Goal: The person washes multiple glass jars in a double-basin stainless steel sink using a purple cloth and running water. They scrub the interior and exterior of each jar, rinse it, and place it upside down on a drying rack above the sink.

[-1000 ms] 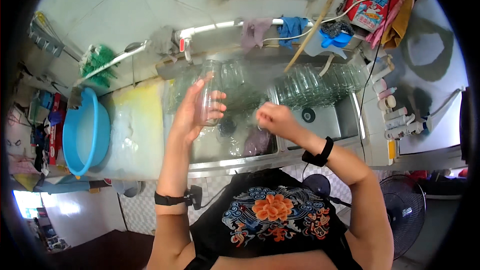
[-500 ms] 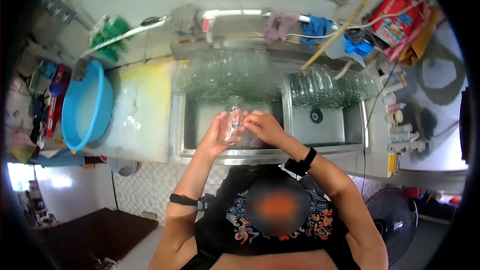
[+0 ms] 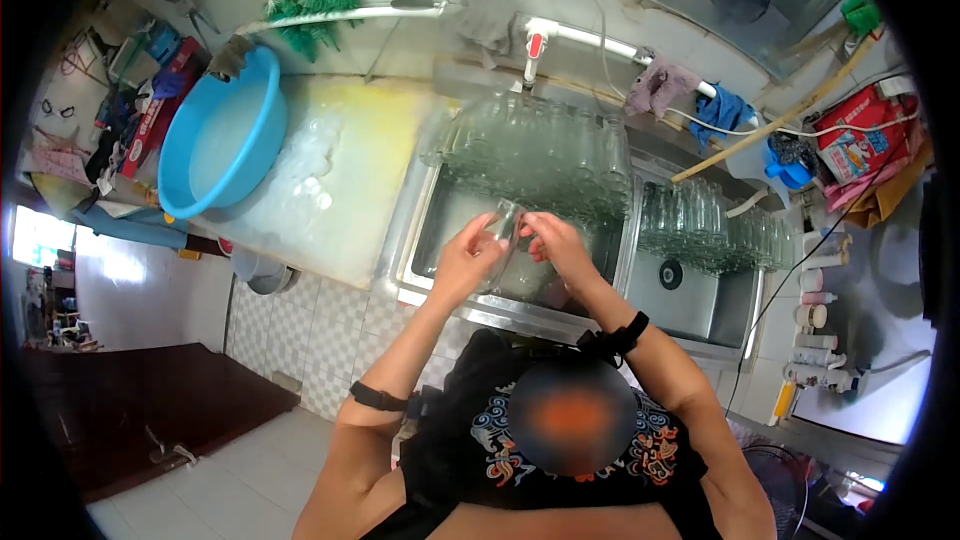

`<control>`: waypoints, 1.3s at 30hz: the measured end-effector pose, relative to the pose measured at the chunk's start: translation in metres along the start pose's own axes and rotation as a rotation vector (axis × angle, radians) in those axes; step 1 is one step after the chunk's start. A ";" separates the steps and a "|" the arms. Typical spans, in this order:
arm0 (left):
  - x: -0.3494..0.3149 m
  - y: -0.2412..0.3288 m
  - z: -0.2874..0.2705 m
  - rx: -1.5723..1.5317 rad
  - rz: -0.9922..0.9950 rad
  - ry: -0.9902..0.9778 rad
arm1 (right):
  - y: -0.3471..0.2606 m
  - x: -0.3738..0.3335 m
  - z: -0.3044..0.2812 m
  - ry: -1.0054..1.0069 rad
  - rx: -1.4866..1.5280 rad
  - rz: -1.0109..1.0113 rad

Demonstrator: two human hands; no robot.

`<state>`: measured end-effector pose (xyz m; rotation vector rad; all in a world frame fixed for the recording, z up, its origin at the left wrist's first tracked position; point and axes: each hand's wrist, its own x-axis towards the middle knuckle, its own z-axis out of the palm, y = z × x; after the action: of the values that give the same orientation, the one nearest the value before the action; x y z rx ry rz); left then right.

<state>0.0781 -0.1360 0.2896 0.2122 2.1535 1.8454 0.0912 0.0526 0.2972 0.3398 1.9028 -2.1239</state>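
Note:
Over the left sink basin (image 3: 424,225), my left hand (image 3: 468,262) is wrapped round a clear glass bottle (image 3: 508,213), which is tilted with its upper end pointing away from me. My right hand (image 3: 556,248) is against the bottle's right side, its fingers curled in a pinch. Whatever lies between those fingertips is too small to make out. Behind my hands, several similar glass bottles (image 3: 540,145) stand packed along the back of the basin. More glass bottles (image 3: 690,225) fill the back of the right basin, whose dark drain (image 3: 670,274) shows in front of them.
A light blue tub (image 3: 270,125) stands at the left beside a whitish wet board (image 3: 370,150) with small clear pieces on it. A white pipe (image 3: 575,37) with a red-marked tap runs along the wall, cloths hanging from it. Small containers (image 3: 815,320) line the right side.
My view has turned, so the sinks appear shifted right and tilted. My left hand still holds the bottle; my right fingers have moved to nearer its upper end.

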 end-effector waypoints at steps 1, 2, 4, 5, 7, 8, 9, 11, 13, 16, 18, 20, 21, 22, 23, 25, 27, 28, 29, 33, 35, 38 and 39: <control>0.000 -0.001 0.001 0.131 0.083 0.023 | -0.011 -0.001 0.001 0.016 0.031 0.030; -0.001 -0.004 0.002 0.183 0.168 0.032 | -0.014 0.002 0.003 -0.003 -0.036 0.035; 0.000 0.000 0.004 0.231 0.187 -0.001 | -0.013 0.007 0.004 -0.012 -0.166 0.051; 0.002 0.004 0.009 0.248 0.207 -0.037 | -0.006 0.009 -0.002 0.003 -0.164 0.040; 0.003 -0.002 0.009 0.152 0.141 -0.088 | 0.000 0.007 -0.008 0.036 -0.150 -0.031; 0.009 -0.029 -0.001 0.117 0.125 -0.078 | -0.002 0.002 -0.008 0.052 -0.143 -0.090; 0.014 -0.030 -0.009 0.089 0.055 0.000 | -0.005 -0.002 -0.014 0.082 -0.142 -0.098; 0.035 -0.042 -0.050 0.014 0.021 0.162 | -0.007 -0.011 -0.029 0.137 -0.137 -0.108; 0.071 -0.068 -0.104 0.002 -0.094 0.337 | -0.005 -0.024 -0.054 0.254 -0.237 -0.201; 0.092 -0.130 -0.222 1.357 -0.097 0.309 | -0.016 -0.041 -0.078 0.311 -0.362 -0.292; 0.086 -0.013 -0.104 0.826 -0.614 0.113 | 0.007 -0.077 -0.129 0.465 -0.517 -0.265; 0.073 0.043 -0.070 0.712 -0.468 -0.116 | 0.005 -0.088 -0.143 0.512 -0.425 -0.200; 0.070 0.053 -0.049 0.644 -0.400 -0.239 | 0.006 -0.094 -0.151 0.537 -0.387 -0.158; 0.069 0.049 -0.018 0.551 -0.248 -0.354 | 0.006 -0.097 -0.158 0.538 -0.330 -0.139; 0.068 0.043 0.018 0.457 -0.099 -0.464 | 0.008 -0.101 -0.164 0.536 -0.270 -0.121; 0.058 0.057 0.115 0.316 0.045 -0.707 | 0.014 -0.112 -0.184 0.550 -0.158 -0.072; 0.045 0.060 0.196 0.262 0.063 -0.840 | 0.012 -0.121 -0.201 0.557 -0.061 0.006; 0.043 0.049 0.225 0.257 0.033 -0.867 | 0.012 -0.124 -0.209 0.554 -0.012 0.042; 0.046 0.051 0.249 0.272 -0.024 -0.864 | 0.014 -0.128 -0.224 0.566 0.051 0.014; 0.056 0.043 0.336 0.205 -0.070 -0.782 | 0.035 -0.142 -0.288 0.526 0.143 -0.144; 0.059 0.043 0.375 -0.002 -0.025 -0.726 | 0.035 -0.152 -0.305 0.429 0.154 -0.060; 0.067 0.056 0.417 0.147 0.215 -0.783 | 0.044 -0.162 -0.328 0.388 0.680 -0.069; 0.074 0.058 0.430 0.156 0.256 -0.828 | 0.052 -0.166 -0.339 0.410 0.763 -0.084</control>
<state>0.1398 0.3000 0.2803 1.1087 1.7035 1.3281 0.2631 0.3914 0.2691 0.9110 1.1811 -2.9492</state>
